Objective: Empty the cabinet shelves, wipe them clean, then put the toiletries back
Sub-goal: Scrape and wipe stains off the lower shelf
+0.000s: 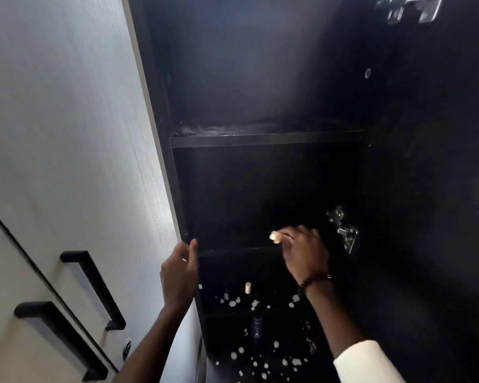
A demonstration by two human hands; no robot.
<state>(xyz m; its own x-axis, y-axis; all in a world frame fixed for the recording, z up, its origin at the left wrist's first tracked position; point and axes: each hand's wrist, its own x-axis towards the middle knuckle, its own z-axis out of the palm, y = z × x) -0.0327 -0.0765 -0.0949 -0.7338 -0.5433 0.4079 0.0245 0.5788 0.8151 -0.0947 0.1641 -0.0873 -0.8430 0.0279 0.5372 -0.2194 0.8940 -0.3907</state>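
A tall black cabinet stands open in front of me. Its upper shelf is bare and streaked. My right hand reaches over the middle shelf, closed around a small item with a pale cap; the item's body is hidden in my fingers. My left hand grips the cabinet's left front edge at the middle shelf's height. Lower down, a dark bottle with a white cap stands upright, and a dark blue bottle stands below it. The dark interior hides most detail.
The open cabinet door on the right carries metal hinges. White cupboard fronts on the left have black bar handles. White flecks dot the dark floor area seen at the cabinet's bottom.
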